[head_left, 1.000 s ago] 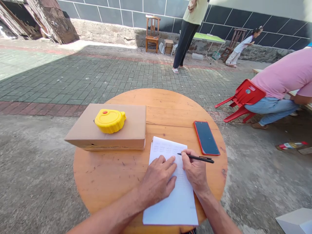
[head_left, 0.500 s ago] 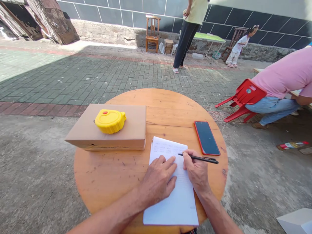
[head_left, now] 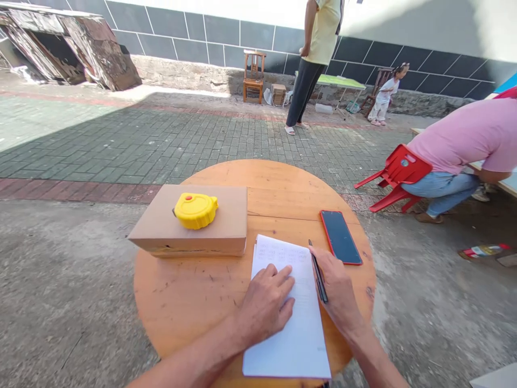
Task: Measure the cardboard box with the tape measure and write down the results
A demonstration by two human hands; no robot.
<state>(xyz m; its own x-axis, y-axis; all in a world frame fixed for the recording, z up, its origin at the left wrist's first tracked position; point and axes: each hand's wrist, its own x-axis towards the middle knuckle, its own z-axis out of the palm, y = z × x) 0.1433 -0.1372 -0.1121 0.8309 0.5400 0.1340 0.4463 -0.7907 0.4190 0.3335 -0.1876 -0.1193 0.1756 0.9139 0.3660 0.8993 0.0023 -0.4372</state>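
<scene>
My left hand (head_left: 264,304) lies flat with fingers spread on a white sheet of paper (head_left: 291,334) that carries faint rows of writing near its top. My right hand (head_left: 339,291) rests at the paper's right edge and holds a black pen (head_left: 318,272), which lies along the hand pointing away from me. Both sit on a round wooden table (head_left: 194,296). A red-cased phone (head_left: 340,237) lies screen up just beyond my right hand. A yellow tape measure (head_left: 196,210) sits on a flat cardboard box (head_left: 226,226) to the left.
A person in a pink shirt sits on a red plastic chair (head_left: 398,175) to the right. Farther off on the paved yard a person in a yellow top (head_left: 311,64) stands, near a wooden chair (head_left: 253,75), a green table (head_left: 343,83) and a child (head_left: 383,99).
The pen has swung from pointing sideways across the paper to lying along my right hand, tip off the writing. The view has tilted up slightly. My left hand stays on the paper.
</scene>
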